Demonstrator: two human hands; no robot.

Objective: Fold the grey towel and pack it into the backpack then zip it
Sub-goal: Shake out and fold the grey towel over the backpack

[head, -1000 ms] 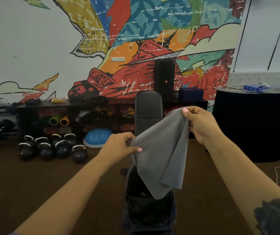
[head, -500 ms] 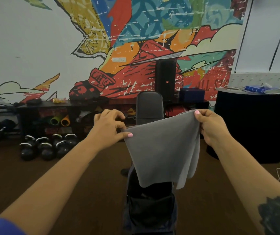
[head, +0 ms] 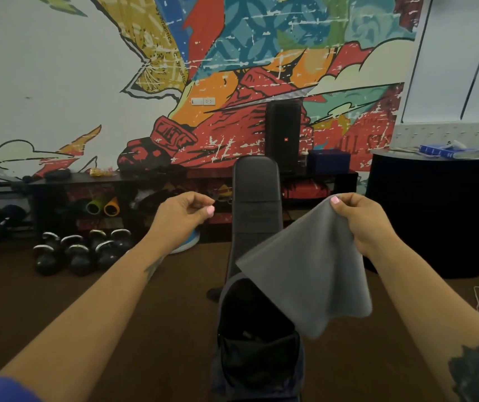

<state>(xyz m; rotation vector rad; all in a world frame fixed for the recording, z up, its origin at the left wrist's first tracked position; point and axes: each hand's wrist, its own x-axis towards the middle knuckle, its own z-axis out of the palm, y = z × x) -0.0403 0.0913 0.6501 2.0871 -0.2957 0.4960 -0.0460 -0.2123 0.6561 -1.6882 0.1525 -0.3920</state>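
The grey towel (head: 307, 274) hangs from one corner, pinched between the thumb and fingers of my right hand (head: 363, 221). It drapes down over the right side of the dark backpack (head: 257, 346), which lies unzipped on a black padded bench (head: 255, 198) below me. My left hand (head: 183, 213) is up at the left, apart from the towel, with fingers curled and thumb against the fingertips, holding nothing.
Kettlebells (head: 81, 250) stand on the brown floor at the left, below a low black shelf (head: 116, 181) with rolled mats. A black speaker (head: 283, 134) stands behind the bench. A black round counter (head: 435, 213) with a blue book is at the right.
My left hand has let go of the towel's left corner and moved left. The towel, held stretched between both hands before, now hangs from my right hand alone.
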